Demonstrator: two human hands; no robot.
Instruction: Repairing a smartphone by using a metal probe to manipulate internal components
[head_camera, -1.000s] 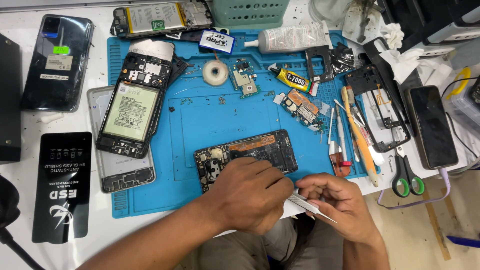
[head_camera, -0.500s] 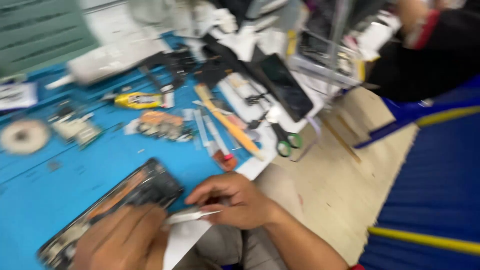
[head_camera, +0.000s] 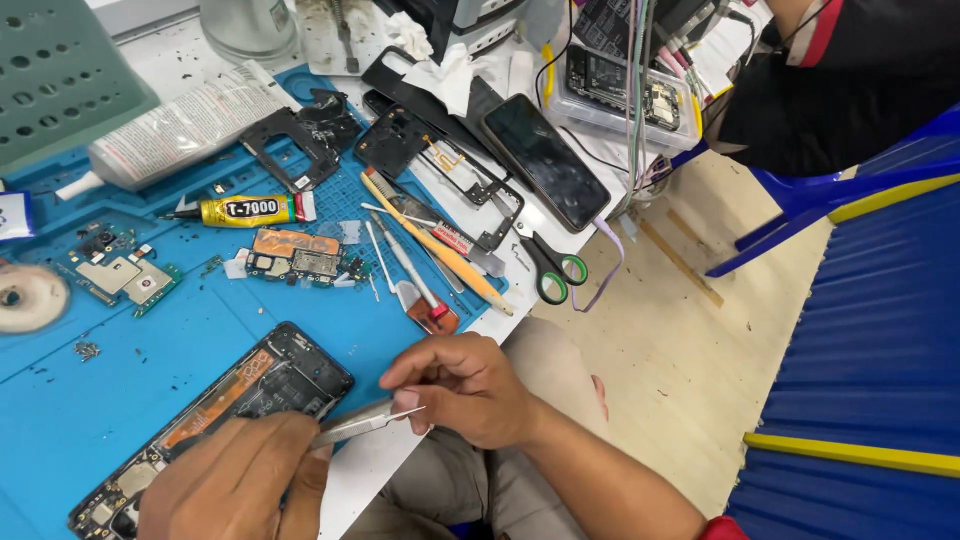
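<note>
Blue matting (head_camera: 60, 400) covers the bench, with a pale tiled floor off its right edge, and every place below is given from the opened phone (head_camera: 215, 420) lying on that mat.

Nearest the camera, the left hand (head_camera: 235, 485) rests on the phone's near edge, covering part of it, with its fingers curled down; whether they pinch anything beneath I cannot tell. Just right of the phone, past the mat's edge, the right hand (head_camera: 465, 390) is closed in a pinch on a pair of metal tweezers (head_camera: 362, 423), thumb and forefinger pressed together on the shaft. The tweezers lie nearly level, with one end toward the left hand and the phone's right corner and the other between the right hand's fingers. The phone's long axis runs on a diagonal, from low left to upper right, so its upper right corner is the part closest to the right hand. The left hand is the nearer of the two, being in contact with the phone.

Beyond the phone lies a small circuit board with copper foil (head_camera: 297, 255), and farther on a yellow glue tube (head_camera: 245, 210). To the far right of the phone, thin tools (head_camera: 420, 255) lie in a fan, then green-handled scissors (head_camera: 550, 270), then a dark phone with a cracked screen (head_camera: 545, 160). At the far right corner, another person's dark sleeve (head_camera: 830, 80) shows.
</note>
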